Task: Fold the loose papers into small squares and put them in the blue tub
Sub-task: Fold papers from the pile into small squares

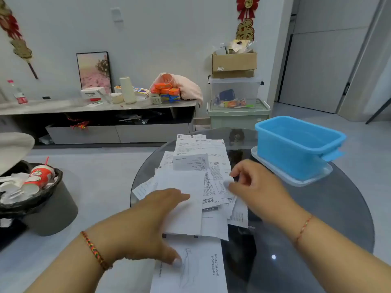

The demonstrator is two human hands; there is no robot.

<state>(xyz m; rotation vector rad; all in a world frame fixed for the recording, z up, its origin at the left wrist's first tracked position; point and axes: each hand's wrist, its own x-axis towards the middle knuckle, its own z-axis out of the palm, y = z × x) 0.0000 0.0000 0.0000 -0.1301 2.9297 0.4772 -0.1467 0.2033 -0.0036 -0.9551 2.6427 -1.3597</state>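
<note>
Papers (196,187) lay unfolded on a glass table (317,218), blue tub (296,144) at two o'clock
Left hand (148,218) pressed flat, fingers straight, steadying the pile; right hand (258,187) pinched a sheet's edge

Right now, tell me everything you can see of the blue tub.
The blue tub is a rectangular container of what looks like plastic, with a thick rolled rim and a tab-like handle on its near right end. It stands upright and open, and the part of its inside that shows holds no paper. It sits on a clear lid or tray at the far right of the round glass table. Neither hand touches it.
</note>
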